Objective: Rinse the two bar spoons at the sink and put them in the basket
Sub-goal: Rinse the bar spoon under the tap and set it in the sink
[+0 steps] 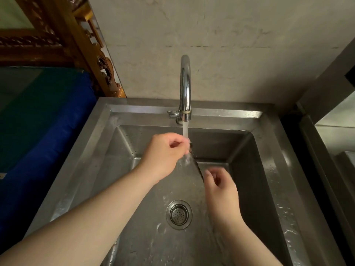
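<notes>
A thin dark bar spoon [196,164] slants across the middle of the steel sink [247,169], under the running water from the chrome tap [185,87]. My left hand [164,154] pinches its upper end right in the stream. My right hand [221,187] pinches its lower end, fingers curled. Whether one or two spoons are held together I cannot tell. The basket is out of view.
The drain strainer [179,214] lies in the wet basin floor below my hands. A blue and green covered surface [38,121] borders the sink on the left, with a carved wooden frame [82,45] behind it. A steel counter [334,143] stands to the right.
</notes>
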Action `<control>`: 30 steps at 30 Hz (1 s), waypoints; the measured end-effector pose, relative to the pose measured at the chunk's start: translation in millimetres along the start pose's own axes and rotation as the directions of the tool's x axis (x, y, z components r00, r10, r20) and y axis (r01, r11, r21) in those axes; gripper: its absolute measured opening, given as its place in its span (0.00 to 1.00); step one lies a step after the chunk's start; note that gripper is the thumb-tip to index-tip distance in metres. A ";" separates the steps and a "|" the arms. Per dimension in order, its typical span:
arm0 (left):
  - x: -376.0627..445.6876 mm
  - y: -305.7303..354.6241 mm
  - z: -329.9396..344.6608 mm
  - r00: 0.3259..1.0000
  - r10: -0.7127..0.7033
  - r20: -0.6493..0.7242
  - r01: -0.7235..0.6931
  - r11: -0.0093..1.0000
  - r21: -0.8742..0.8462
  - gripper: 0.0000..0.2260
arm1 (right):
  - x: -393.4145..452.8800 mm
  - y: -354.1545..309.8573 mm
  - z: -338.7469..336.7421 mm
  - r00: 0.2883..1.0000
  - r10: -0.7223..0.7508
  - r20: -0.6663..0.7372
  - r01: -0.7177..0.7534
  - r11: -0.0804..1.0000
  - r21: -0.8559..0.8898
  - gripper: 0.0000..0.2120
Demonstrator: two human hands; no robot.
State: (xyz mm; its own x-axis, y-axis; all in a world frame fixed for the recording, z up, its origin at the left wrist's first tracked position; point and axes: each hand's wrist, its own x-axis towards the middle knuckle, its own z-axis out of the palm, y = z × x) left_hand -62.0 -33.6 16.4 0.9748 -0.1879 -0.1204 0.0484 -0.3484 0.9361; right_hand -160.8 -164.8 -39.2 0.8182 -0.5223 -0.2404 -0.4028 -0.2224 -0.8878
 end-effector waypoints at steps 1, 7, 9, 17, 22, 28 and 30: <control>-0.4 0.7 -0.1 1.000 0.004 0.007 -0.005 1.000 0.009 0.08 | 5.0 -11.6 4.7 0.989 -0.144 0.026 0.145 0.989 -0.022 0.04; 3.0 4.8 -6.4 1.000 0.013 -0.018 -0.012 0.998 0.055 0.04 | 30.9 -49.6 29.3 0.946 -0.221 0.237 0.174 0.963 0.205 0.13; 7.0 6.1 -10.3 1.000 -0.014 -0.003 0.014 0.999 0.047 0.03 | 30.9 -49.3 31.7 0.942 -0.241 0.234 0.185 0.953 0.238 0.14; 9.9 6.0 -6.0 0.999 -0.008 -0.032 0.010 0.996 0.087 0.07 | 31.6 -35.3 31.0 0.947 -0.216 0.236 0.170 0.965 0.201 0.15; 5.9 3.2 -3.7 0.997 -0.038 -0.072 0.037 0.999 -0.009 0.06 | 34.1 -29.1 31.0 0.958 -0.183 0.219 0.149 0.976 0.160 0.13; 6.5 -1.6 1.0 0.997 -0.064 -0.053 0.061 0.997 -0.045 0.07 | 33.6 -32.0 30.0 0.935 -0.249 0.252 0.199 0.957 0.210 0.12; 9.1 -1.4 -1.1 0.991 -0.098 -0.089 0.086 0.988 -0.130 0.07 | 34.0 -26.5 28.3 0.940 -0.212 0.268 0.165 0.969 0.186 0.10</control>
State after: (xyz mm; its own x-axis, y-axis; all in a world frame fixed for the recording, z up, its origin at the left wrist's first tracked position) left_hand -53.0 -33.8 14.4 0.9808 -0.0707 -0.1818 0.1601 -0.2406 0.9573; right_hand -110.7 -153.4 -34.9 0.9643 -0.2230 -0.1429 -0.1785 -0.1488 -0.9726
